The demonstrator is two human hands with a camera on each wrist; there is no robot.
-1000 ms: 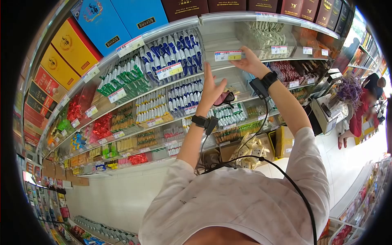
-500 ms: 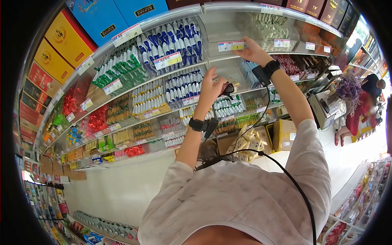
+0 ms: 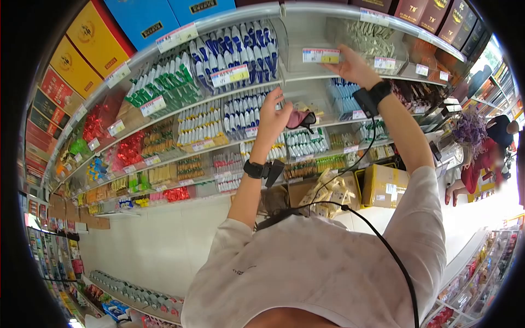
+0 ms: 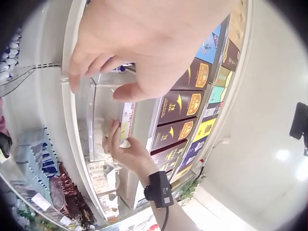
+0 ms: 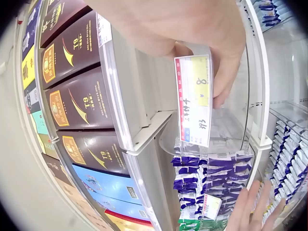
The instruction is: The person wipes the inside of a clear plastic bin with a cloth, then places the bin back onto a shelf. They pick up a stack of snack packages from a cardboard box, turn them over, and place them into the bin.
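Note:
My right hand grips a clear plastic bin on the top shelf, its thumb and fingers around the front wall at one end of a price tag. In the head view no packets show behind this tag. My left hand is raised near the shelf's front edge, left of the bin, holding nothing, with relaxed fingers. In the left wrist view its fingertips overlap the white shelf edge. Just left of the gripped bin stands a bin of blue-and-white packets.
Green-and-white packets fill another top-shelf bin. Dark folded sunglasses lie on the shelf below, near my left hand. Boxed goods line the top. Cardboard boxes stand on the floor; a cable crosses my shirt.
The tag on the gripped bin has risen relative to the shelf edge, with the right hand moving along. The left hand has drawn slightly back and its fingers have bent a little.

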